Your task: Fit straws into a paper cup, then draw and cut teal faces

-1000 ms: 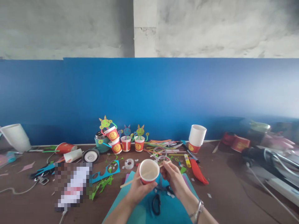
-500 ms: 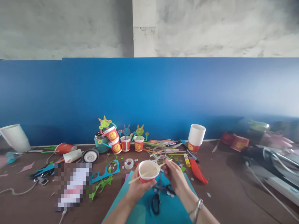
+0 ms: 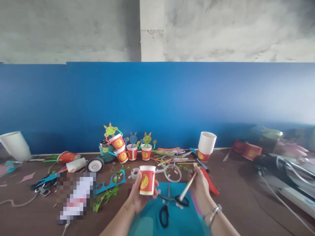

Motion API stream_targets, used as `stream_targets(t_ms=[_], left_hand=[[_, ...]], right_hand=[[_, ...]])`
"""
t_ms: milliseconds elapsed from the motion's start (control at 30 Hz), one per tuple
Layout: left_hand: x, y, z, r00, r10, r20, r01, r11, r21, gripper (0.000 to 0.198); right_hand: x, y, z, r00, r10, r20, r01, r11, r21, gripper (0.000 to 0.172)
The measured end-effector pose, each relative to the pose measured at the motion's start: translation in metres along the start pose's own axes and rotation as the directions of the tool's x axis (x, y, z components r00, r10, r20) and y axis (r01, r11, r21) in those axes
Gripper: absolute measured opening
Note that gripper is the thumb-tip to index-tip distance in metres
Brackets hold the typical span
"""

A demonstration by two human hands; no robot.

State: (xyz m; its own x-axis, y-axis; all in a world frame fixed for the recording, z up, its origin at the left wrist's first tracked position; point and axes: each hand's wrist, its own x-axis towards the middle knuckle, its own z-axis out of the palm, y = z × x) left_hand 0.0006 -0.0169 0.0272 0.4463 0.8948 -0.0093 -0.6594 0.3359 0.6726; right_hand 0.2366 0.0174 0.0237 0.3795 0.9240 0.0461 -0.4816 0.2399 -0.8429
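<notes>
My left hand (image 3: 137, 200) is wrapped round a red and white paper cup (image 3: 147, 181), held upright with its yellow emblem facing me. To the right, my right hand (image 3: 200, 185) pinches a pale wooden stick (image 3: 188, 186) near its upper end. The stick slants down to the left, apart from the cup, its lower end in front of a scissors handle. Below and between my hands, open scissors (image 3: 161, 219) with black handles lie on teal paper (image 3: 177, 224). A ring of clear tape (image 3: 173, 173) lies behind them.
Decorated cups with paper animal figures (image 3: 146, 152) stand at the back, beside a teal flask (image 3: 104, 149). White stacked cups (image 3: 206, 144) stand back right. Blue paper scraps (image 3: 110, 183), a red balloon-like piece (image 3: 213, 185), straws (image 3: 169, 150) and a cable (image 3: 278, 200) lie around.
The stick has come out of the cup and moved right and down with my right hand. My left hand has turned the cup so its side faces me instead of its inside.
</notes>
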Motion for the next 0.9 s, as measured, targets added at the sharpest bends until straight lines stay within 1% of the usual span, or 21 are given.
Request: stream_targets(t_ms=[67, 100, 133, 167, 200, 233, 267, 300, 333, 467, 533, 667, 733, 833, 900], left_hand=[[0.0, 0.001, 0.0, 0.999, -0.03, -0.037, 0.029, 0.999, -0.017, 0.057], [0.001, 0.001, 0.0, 0.997, -0.037, -0.067, 0.037, 0.999, -0.014, 0.057], [0.001, 0.0, 0.0, 0.994, -0.039, -0.099, 0.039, 0.999, -0.004, 0.058], [0.001, -0.001, 0.0, 0.991, -0.037, -0.131, 0.039, 0.999, 0.013, 0.058], [0.002, -0.003, 0.0, 0.987, -0.032, -0.158, 0.038, 0.999, 0.034, 0.058], [0.002, -0.005, 0.0, 0.984, -0.022, -0.179, 0.033, 0.998, 0.056, 0.057], [0.002, -0.007, -0.001, 0.981, -0.011, -0.194, 0.026, 0.997, 0.077, 0.057], [0.003, -0.009, -0.001, 0.979, -0.001, -0.203, 0.021, 0.995, 0.097, 0.057], [0.003, -0.011, -0.002, 0.979, 0.007, -0.203, 0.016, 0.993, 0.113, 0.057], [0.003, -0.017, -0.005, 0.989, 0.022, -0.144, 0.003, 0.985, 0.175, 0.057], [0.004, -0.018, -0.006, 0.99, 0.018, -0.142, 0.009, 0.982, 0.19, 0.059], [0.008, -0.021, -0.013, 0.985, 0.014, -0.173, 0.015, 0.986, 0.167, 0.065], [0.01, -0.023, -0.017, 0.987, 0.007, -0.161, 0.018, 0.988, 0.153, 0.067], [0.011, -0.025, -0.019, 0.992, -0.007, -0.13, 0.027, 0.988, 0.15, 0.068], [0.01, -0.024, -0.019, 0.993, -0.015, -0.113, 0.032, 0.988, 0.152, 0.068]], right_hand=[[-0.006, -0.004, 0.009, 0.998, 0.061, 0.023, -0.061, 0.998, 0.019, 0.035], [-0.01, -0.007, 0.015, 0.993, 0.101, 0.054, -0.102, 0.994, 0.023, 0.034], [-0.016, -0.009, 0.02, 0.98, 0.164, 0.112, -0.167, 0.986, 0.018, 0.033], [-0.022, -0.011, 0.026, 0.935, 0.281, 0.215, -0.29, 0.957, 0.013, 0.033], [-0.028, -0.011, 0.032, 0.874, 0.38, 0.302, -0.396, 0.918, -0.009, 0.034], [-0.035, -0.01, 0.037, 0.822, 0.443, 0.357, -0.461, 0.886, -0.036, 0.035], [-0.041, -0.008, 0.042, 0.786, 0.484, 0.385, -0.5, 0.864, -0.063, 0.037], [-0.047, -0.005, 0.046, 0.76, 0.519, 0.392, -0.526, 0.845, -0.098, 0.04], [-0.052, -0.002, 0.049, 0.745, 0.537, 0.396, -0.531, 0.837, -0.137, 0.042], [-0.067, 0.01, 0.054, 0.753, 0.52, 0.403, -0.464, 0.854, -0.235, 0.043], [-0.07, 0.011, 0.054, 0.742, 0.525, 0.417, -0.46, 0.851, -0.251, 0.044], [-0.07, 0.009, 0.054, 0.684, 0.562, 0.464, -0.514, 0.824, -0.241, 0.041], [-0.069, 0.007, 0.054, 0.648, 0.591, 0.48, -0.556, 0.798, -0.233, 0.042], [-0.066, 0.006, 0.053, 0.581, 0.647, 0.494, -0.625, 0.743, -0.239, 0.046], [-0.065, 0.006, 0.052, 0.552, 0.671, 0.495, -0.655, 0.716, -0.241, 0.049]])
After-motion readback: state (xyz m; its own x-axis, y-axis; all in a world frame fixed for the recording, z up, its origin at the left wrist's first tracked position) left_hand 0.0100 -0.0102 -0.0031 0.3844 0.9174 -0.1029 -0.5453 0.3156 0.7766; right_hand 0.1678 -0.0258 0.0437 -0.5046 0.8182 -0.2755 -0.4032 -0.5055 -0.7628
